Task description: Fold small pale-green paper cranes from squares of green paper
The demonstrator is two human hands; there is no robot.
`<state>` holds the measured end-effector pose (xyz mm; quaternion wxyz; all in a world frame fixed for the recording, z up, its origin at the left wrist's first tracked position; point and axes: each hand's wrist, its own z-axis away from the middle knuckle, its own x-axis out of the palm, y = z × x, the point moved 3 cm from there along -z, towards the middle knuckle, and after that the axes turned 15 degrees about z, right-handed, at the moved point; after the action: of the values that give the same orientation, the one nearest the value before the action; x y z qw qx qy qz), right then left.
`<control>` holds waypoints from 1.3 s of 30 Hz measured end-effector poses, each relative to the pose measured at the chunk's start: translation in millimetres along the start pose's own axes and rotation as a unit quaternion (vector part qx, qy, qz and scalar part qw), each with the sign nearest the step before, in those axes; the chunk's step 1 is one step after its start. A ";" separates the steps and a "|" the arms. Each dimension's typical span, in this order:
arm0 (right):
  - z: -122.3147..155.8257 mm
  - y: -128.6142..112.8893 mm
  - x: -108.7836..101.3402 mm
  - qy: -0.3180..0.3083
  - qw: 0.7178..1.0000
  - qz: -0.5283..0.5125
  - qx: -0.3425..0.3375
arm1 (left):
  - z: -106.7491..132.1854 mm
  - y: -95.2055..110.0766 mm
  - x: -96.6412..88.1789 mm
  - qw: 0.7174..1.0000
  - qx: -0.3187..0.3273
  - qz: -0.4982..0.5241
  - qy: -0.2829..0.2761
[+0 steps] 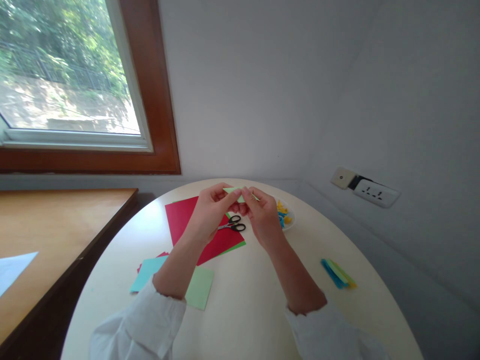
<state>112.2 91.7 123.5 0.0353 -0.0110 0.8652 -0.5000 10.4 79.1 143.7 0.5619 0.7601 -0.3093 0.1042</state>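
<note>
The left hand [210,212] and right hand [264,210] are close together, each pinching a small pale green paper [228,190] between thumb and fingers. The paper sits between the hands, partly covered by the fingertips. Black-handled scissors [231,226] lie below the gap between the hands, partly over a red sheet [180,220] that extends left of the left hand. A dish [292,221] of yellow and blue pieces stands just right of the right hand, which partly hides it.
</note>
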 end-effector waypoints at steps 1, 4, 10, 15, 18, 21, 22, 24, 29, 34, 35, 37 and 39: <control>0.2 0.1 0.2 -0.011 1.000 -0.009 0.004 | 0.3 -0.1 0.6 1.000 -0.017 0.009 -0.003; 1.0 0.3 -0.7 -0.028 0.999 -0.016 0.011 | 1.5 -1.5 1.9 0.995 -0.088 0.030 -0.023; 0.8 1.4 -1.7 -0.043 0.998 -0.032 0.019 | 3.0 -2.1 -0.4 0.990 -0.124 0.035 -0.048; 0.1 -1.3 -0.4 -0.066 0.993 -0.077 0.053 | 1.9 -3.1 -1.4 0.992 -0.104 0.026 -0.063; 0.2 -4.1 -0.1 -0.070 0.990 -0.097 0.069 | 2.0 -2.6 -3.3 0.992 -0.108 0.010 -0.057; 0.6 -6.4 0.2 -0.075 0.988 -0.103 0.083 | 2.7 -1.3 -5.4 0.989 -0.133 -0.013 -0.054; 0.8 -7.0 0.4 -0.080 0.988 -0.102 0.087 | 2.8 -0.6 -5.7 0.989 -0.140 -0.021 -0.054; 1.2 -7.7 0.5 -0.091 0.987 -0.097 0.095 | 2.8 0.9 -5.3 0.988 -0.142 -0.034 -0.051; 2.0 -7.3 -1.4 -0.107 0.986 -0.071 0.111 | 3.0 3.2 -2.4 0.990 -0.127 -0.051 -0.044; 1.9 -5.4 -3.9 -0.115 0.991 0.003 0.070 | 3.6 6.4 -7.3 0.983 -0.145 -0.103 -0.054; 1.7 -4.9 -4.6 -0.115 0.991 0.018 0.062 | 3.7 7.0 -8.5 0.980 -0.150 -0.118 -0.060; 1.0 -4.3 -6.3 -0.108 0.992 0.042 0.049 | 3.8 8.0 -9.8 0.976 -0.149 -0.142 -0.073; -0.1 -4.2 -8.3 -0.091 0.993 0.057 0.042 | 3.8 8.7 -9.8 0.975 -0.138 -0.160 -0.069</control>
<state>120.4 90.1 127.7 0.1428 -0.0057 0.8358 -0.5301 -3.2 77.5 144.3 0.6483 0.7202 -0.2327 -0.0834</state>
